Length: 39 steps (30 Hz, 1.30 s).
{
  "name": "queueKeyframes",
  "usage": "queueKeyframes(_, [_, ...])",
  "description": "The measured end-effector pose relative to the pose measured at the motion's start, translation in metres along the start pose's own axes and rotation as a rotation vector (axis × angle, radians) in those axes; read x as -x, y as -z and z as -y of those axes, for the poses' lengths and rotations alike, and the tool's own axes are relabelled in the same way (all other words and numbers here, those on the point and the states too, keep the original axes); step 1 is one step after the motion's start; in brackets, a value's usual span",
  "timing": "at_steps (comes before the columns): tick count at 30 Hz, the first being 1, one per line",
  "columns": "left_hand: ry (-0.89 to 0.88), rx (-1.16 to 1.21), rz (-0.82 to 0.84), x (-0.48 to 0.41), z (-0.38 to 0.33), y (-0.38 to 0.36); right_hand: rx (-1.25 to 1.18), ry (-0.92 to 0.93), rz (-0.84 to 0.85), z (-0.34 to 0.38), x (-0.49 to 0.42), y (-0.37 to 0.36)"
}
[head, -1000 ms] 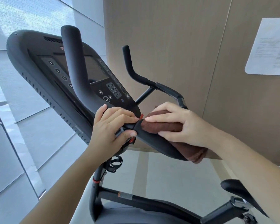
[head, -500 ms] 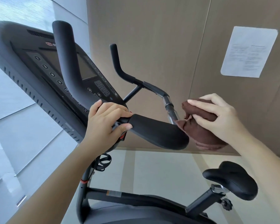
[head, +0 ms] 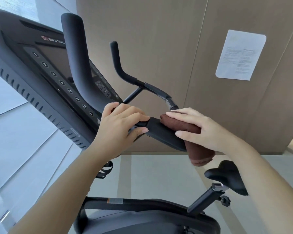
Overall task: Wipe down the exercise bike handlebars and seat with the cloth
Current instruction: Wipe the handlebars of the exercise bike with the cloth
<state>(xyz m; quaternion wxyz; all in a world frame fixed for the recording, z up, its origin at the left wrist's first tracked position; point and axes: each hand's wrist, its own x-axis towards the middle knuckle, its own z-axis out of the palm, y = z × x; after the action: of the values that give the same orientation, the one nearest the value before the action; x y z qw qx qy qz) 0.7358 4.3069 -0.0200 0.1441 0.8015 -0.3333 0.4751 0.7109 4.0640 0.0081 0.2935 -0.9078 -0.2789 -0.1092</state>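
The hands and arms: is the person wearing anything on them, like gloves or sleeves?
No. The left hand and right hand are bare, without gloves or rings; the visible nails look short and unpainted. Both forearms are bare to the frame's edge: no sleeves, watch or bracelet.

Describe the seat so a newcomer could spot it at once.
From the console at upper left, follow the frame down to the lower right. There a slanted post carries the seat. It is the only broad, saddle-shaped black pad; the handlebar above is long and narrow.
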Motion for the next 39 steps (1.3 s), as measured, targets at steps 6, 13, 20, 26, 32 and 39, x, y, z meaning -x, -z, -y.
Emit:
queueKeyframes(6, [-0.069, 0.039, -0.039, -0.003, 0.007, 0.000, 0.183, -0.071, -0.450, 0.027, -0.001, -0.038])
queueKeyframes(13, [-0.077, 0.058, -0.091, -0.003, 0.008, -0.002, 0.486, -0.390, -0.848, 0.073, -0.025, -0.086])
queueKeyframes(20, [-0.126, 0.035, -0.177, 0.000, 0.012, -0.010, 0.241, -0.209, -0.457, 0.064, 0.011, -0.055])
queueKeyframes(26, [-0.148, 0.041, -0.225, 0.001, 0.015, -0.014, 0.385, -0.082, -0.914, 0.062, -0.003, -0.093])
queueKeyframes(32, [-0.141, 0.058, -0.216, 0.000, 0.016, -0.016, 0.376, -0.126, -1.339, 0.073, -0.037, -0.123])
queueKeyframes(39, [-0.134, 0.083, -0.248, 0.001, 0.015, -0.018, 0.438, -0.084, -1.487, 0.066, -0.050, -0.132])
